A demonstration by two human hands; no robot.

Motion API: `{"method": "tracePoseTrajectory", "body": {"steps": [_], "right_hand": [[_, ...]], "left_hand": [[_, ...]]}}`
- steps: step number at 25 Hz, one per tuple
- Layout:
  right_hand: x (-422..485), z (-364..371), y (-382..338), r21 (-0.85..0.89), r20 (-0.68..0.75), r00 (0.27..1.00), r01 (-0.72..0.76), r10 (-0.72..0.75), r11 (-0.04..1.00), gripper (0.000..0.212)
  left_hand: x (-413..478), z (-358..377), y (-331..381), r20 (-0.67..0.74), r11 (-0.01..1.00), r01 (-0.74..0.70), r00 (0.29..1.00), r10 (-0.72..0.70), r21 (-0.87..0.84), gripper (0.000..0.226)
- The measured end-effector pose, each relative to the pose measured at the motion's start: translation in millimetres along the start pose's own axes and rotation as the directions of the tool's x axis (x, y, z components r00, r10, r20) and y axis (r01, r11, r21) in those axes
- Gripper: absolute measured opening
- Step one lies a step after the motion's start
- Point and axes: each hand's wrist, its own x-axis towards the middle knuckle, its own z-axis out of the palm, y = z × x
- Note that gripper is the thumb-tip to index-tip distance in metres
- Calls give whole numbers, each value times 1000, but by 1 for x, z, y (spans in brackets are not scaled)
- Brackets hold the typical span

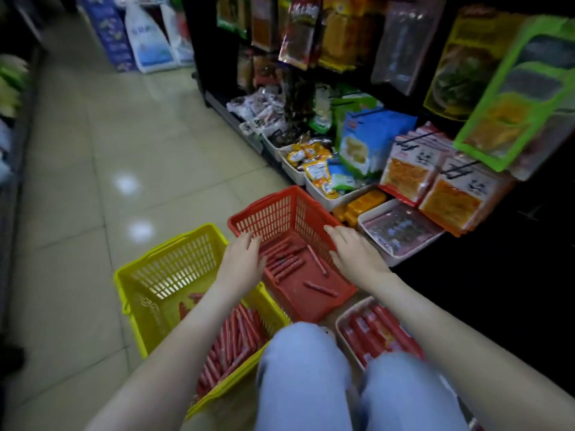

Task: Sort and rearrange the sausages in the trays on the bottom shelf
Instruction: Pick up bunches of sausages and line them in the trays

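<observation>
A red basket [270, 209] stands on the floor with several thin red sausages [287, 264] loose on its bottom. My left hand [244, 259] reaches over its left rim with relaxed fingers, holding nothing. My right hand [354, 251] lies over the right rim, fingers extended. A yellow basket [174, 265] at the left holds many red sausages [233, 343]. A white tray [343, 318] of thicker red sausages [379, 331] sits at the lower right, by my knees.
White trays [367, 214] of packaged snacks line the bottom shelf at the right, with hanging packets above. An orange pack [361, 205] lies between trays. Tiled aisle floor [93, 181] stretches to the left; sacks stand at the far end.
</observation>
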Motion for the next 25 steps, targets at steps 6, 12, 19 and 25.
{"method": "tracePoseTrajectory", "body": {"steps": [6,12,19,25], "right_hand": [[75,152,46,-143,170,938,328,-303,934,50],[128,331,90,-179,503,849,289,-164,941,43],[134,414,72,-184,755,640,420,-146,889,40],[149,414,74,-87,532,837,206,-130,975,43]], "left_hand": [[40,124,-61,257,975,-190,954,157,112,58],[73,216,-115,277,931,-363,890,361,-47,49],[70,234,-126,69,919,-360,925,374,-163,61],[68,235,-122,-51,923,-351,936,347,-157,65]]}}
